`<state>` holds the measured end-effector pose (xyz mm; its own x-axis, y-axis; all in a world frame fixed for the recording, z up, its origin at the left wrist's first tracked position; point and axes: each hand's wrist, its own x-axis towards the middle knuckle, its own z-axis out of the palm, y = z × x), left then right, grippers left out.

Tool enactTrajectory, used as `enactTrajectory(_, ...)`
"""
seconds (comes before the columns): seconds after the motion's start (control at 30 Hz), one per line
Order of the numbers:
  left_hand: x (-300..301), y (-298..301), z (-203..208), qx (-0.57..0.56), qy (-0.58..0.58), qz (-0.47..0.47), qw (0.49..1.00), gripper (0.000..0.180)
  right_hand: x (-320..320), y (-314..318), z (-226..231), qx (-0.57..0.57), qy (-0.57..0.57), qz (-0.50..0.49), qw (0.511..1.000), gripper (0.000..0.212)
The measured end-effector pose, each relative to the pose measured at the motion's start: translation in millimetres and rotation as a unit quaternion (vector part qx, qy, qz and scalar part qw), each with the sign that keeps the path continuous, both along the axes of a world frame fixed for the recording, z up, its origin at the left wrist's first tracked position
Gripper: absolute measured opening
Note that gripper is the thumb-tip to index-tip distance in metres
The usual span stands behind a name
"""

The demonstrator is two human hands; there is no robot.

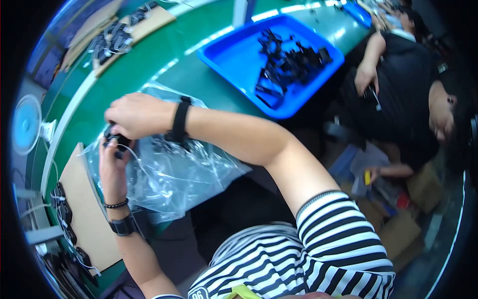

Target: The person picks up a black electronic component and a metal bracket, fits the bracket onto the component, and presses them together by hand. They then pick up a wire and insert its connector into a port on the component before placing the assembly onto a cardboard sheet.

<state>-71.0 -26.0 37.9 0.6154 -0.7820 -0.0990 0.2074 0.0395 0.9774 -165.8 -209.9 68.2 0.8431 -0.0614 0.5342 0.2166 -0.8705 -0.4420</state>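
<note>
Both of my hands meet over the left side of the bench, closed round a small black device [118,139] with a thin white cable. My left hand [113,167] grips it from below, its thumb and fingers against the casing. From above, my right hand [142,114] wraps its fingers over the top; part of the device is hidden beneath them. A clear plastic bag [174,184] lies crumpled under and beside my hands, and the cable trails over it.
A blue tray [224,65] of black parts stands at the far right of the green bench [199,30]. Boards [82,209] with black cabled devices lie at left and far left. A small fan [27,124] stands at the left edge. A co-worker [393,94] sits at right.
</note>
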Motion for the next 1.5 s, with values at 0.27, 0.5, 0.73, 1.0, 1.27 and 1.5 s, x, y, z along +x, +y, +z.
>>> enactTrajectory(0.27, 26.9, 2.0, -5.9, -0.034, 0.025, -0.034, 0.999, 0.038, 5.7, -8.1, 0.9, -0.044, 0.035, -0.009, 0.998, 0.024)
enactTrajectory(0.5, 22.9, 1.9, -3.5, -0.022, -0.003, -0.005, 1.000, 0.039, 2.0, 3.0, -1.3, -0.136, 0.001, -0.048, 0.990, 0.021)
enactTrajectory(0.73, 16.6, -0.9, -0.7, -0.039, 0.025, -0.022, 0.999, 0.043, 1.2, -1.2, -6.1, -0.107, -0.058, -0.033, 0.992, 0.018)
enactTrajectory(1.0, 8.1, -3.3, 1.2, -0.045, -0.006, -0.053, 0.998, 0.045, 1.1, -2.4, -0.5, -0.120, -0.018, -0.034, 0.992, 0.019)
enactTrajectory(1.27, 1.7, -2.3, 3.9, -0.034, -0.023, -0.041, 0.998, 0.046, -4.3, 5.9, 0.5, -0.129, -0.032, -0.058, 0.989, 0.017)
enactTrajectory(1.5, -2.1, -7.2, 5.2, -0.029, -0.025, -0.036, 0.999, 0.045, -6.1, 3.8, 1.9, -0.125, -0.021, -0.067, 0.990, 0.017)
